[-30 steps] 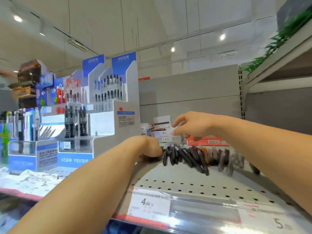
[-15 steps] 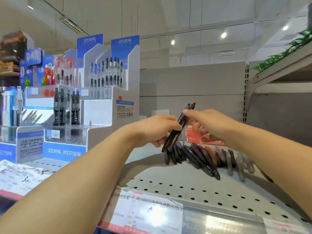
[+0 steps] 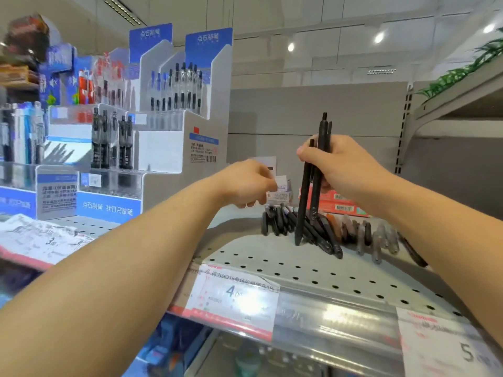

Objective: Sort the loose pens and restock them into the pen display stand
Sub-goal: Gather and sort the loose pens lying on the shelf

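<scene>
Nearest, price tags [image 3: 234, 295] front the perforated shelf [image 3: 299, 270]. On it lie the loose pens [image 3: 321, 229]: light, stiff, slippery, best pinched mid-barrel. The right hand [image 3: 343, 164] grips two black pens [image 3: 315, 183] upright over the pile. The left hand [image 3: 245, 186] is curled, seemingly empty. Beyond, red boxes [image 3: 340, 204] crowd the pile; the pen display stand [image 3: 168, 148] waits leftward.

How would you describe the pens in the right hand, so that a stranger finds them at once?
Start at the grey perforated shelf with its row of loose pens. Above it the right hand grips two black pens. Only these stand upright, tips down; the others lie flat.
</scene>
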The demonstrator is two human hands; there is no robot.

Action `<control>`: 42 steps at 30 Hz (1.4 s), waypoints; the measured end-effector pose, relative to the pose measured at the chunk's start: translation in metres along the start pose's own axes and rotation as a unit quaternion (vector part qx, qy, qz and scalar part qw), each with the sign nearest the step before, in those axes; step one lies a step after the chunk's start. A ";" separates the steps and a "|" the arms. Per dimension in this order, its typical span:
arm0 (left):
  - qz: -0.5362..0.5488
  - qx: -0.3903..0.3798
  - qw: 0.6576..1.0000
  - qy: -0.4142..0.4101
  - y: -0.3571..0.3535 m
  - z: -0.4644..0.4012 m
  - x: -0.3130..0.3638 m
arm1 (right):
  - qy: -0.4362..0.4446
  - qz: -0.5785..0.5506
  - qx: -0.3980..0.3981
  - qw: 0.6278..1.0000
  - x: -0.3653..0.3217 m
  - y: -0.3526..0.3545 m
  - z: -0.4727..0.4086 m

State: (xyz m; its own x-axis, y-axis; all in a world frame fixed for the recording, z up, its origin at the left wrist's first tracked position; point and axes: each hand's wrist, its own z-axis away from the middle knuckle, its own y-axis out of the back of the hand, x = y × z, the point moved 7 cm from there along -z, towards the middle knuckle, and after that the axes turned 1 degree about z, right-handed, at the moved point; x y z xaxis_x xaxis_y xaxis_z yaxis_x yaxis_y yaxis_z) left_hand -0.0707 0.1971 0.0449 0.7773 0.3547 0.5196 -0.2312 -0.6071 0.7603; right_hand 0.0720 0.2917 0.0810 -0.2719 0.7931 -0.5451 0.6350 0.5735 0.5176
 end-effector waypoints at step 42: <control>0.203 -0.173 0.961 -0.075 -0.021 0.027 0.027 | -0.074 -0.129 -0.143 0.979 0.024 -0.029 0.005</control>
State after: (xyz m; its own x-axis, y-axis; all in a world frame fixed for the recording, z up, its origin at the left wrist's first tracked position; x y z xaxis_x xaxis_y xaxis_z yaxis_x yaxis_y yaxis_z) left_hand -0.0288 0.2006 0.0325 0.6513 0.0159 0.7586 -0.6939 -0.3921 0.6040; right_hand 0.0503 0.2927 0.0496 -0.2763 0.5883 -0.7600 0.3257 0.8013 0.5019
